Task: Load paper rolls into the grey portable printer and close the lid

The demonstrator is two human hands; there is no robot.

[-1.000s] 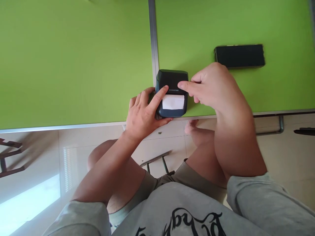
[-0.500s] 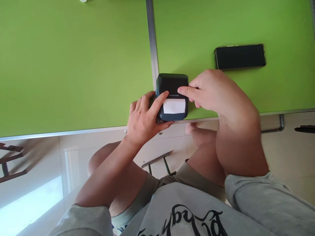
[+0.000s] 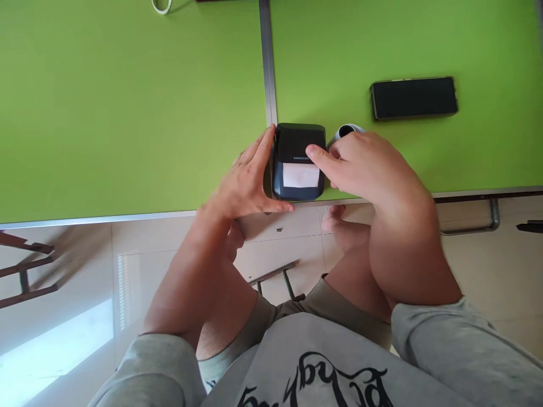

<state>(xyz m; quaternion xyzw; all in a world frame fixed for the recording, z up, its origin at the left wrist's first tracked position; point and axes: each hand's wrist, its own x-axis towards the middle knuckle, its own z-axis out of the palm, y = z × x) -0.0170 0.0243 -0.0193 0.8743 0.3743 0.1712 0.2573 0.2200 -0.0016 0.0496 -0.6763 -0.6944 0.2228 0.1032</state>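
A dark label printer [image 3: 299,147] lies on the green table near its front edge, with a blank white label [image 3: 301,175] on its top face. My left hand [image 3: 250,181] is spread around the printer's left side, its index finger along that side and its thumb stretched beneath the front edge. From the right, my right hand [image 3: 358,164] lays its thumb on the printer's top. Its other fingers curl by the printer's right side, mostly hidden. Just behind those fingers shows a white roll [image 3: 350,129] with a dark hollow, partly covered by the hand.
A black phone [image 3: 414,98] lies to the right on the green table [image 3: 127,113]. A metal strip [image 3: 268,68] runs across the tabletop. At the far left edge is a white ring-shaped thing [image 3: 162,8]. Below the table stand a stool [image 3: 274,272] and metal legs [image 3: 29,277].
My left hand has let its fingers off the printer's top and spread along its side. My right hand has shifted slightly down, and the white roll behind it has come into view.
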